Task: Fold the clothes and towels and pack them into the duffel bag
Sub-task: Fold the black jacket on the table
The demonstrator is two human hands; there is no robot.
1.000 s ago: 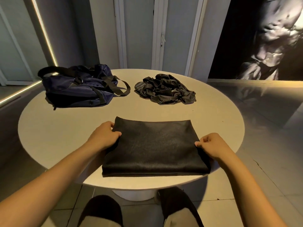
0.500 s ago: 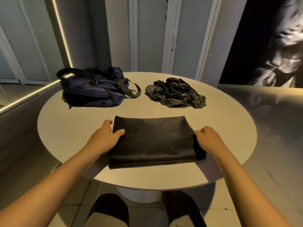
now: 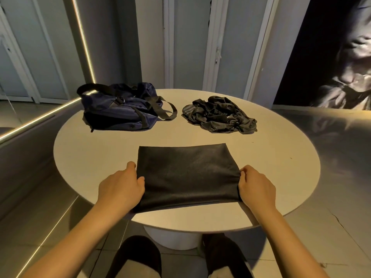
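Note:
A folded black towel [image 3: 186, 173] lies flat on the near part of the round white table [image 3: 281, 157]. My left hand [image 3: 121, 188] grips its left edge, thumb on top. At the towel's right edge my right hand [image 3: 256, 186] pinches the fabric, which bunches there. A navy duffel bag [image 3: 118, 108] with black straps sits at the table's far left. To its right, at the far side, lies a crumpled pile of dark clothes [image 3: 218, 115].
The table stands on a white pedestal [image 3: 172, 238] over a tiled floor. My two feet in dark shoes show below the table's near edge. Grey wall panels and a lit strip stand behind; a dark poster fills the right wall.
Both hands have slid back along the towel's side edges toward me, from its far corners to its near half. The towel sits a little farther in on the table.

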